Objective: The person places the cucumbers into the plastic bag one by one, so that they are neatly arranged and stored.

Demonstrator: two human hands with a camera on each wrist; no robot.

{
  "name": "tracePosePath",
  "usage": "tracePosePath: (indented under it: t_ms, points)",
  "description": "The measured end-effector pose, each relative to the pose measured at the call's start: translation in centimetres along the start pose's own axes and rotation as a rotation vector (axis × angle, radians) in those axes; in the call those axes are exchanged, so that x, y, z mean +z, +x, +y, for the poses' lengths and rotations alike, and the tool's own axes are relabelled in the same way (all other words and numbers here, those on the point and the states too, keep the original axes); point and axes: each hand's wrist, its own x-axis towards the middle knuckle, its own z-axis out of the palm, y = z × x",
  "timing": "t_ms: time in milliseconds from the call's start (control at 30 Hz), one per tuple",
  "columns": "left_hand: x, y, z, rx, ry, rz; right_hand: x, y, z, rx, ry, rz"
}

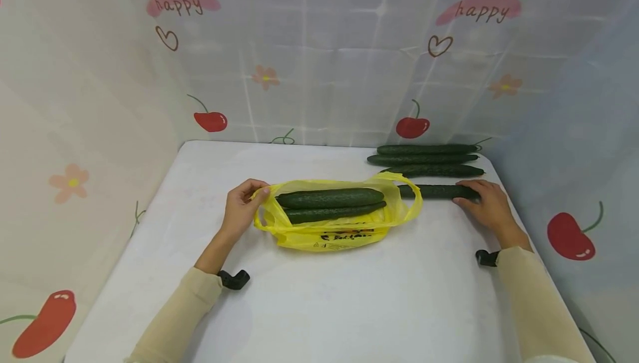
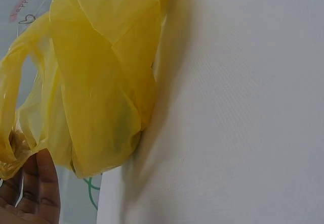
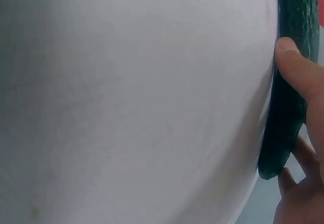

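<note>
The left hand (image 1: 244, 202) pinches the yellow bag (image 1: 329, 239) at its left rim and the right hand (image 1: 488, 208) has its grip closed on a cucumber (image 1: 435, 191) lying on the counter (image 1: 349, 307) at the bag's right, so lifting it clear of the looped handle (image 1: 417, 204) seems wisest.

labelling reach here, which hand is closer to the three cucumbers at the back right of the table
Right. The right hand grips another cucumber just in front of the three cucumbers; the left hand is farther away, holding the left edge of the yellow bag.
</note>
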Motion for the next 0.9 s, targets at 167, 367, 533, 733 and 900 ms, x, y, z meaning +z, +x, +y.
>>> tracePosePath:
  t_ms: [167,367,533,733,900]
  points:
    - [0.0,-0.1,-0.1,-0.004,-0.014,0.001,-0.2,-0.2,-0.1,-0.007,0.007,0.003]
    - [0.1,-0.2,-0.1,-0.002,-0.013,0.0,-0.5,-1.0,-0.3,-0.019,0.002,0.02]
    - [-0.1,-0.1,0.1,0.002,-0.007,-0.002,-0.6,-1.7,-0.3,-0.019,0.023,0.053]
    - [-0.2,-0.2,0.5,-0.009,0.007,0.004,-0.9,-2.5,-0.2,0.053,0.037,0.043]
    - [-0.2,-0.1,0.6,-0.01,0.01,0.003,-1.3,-3.3,0.1,0.066,0.062,0.063]
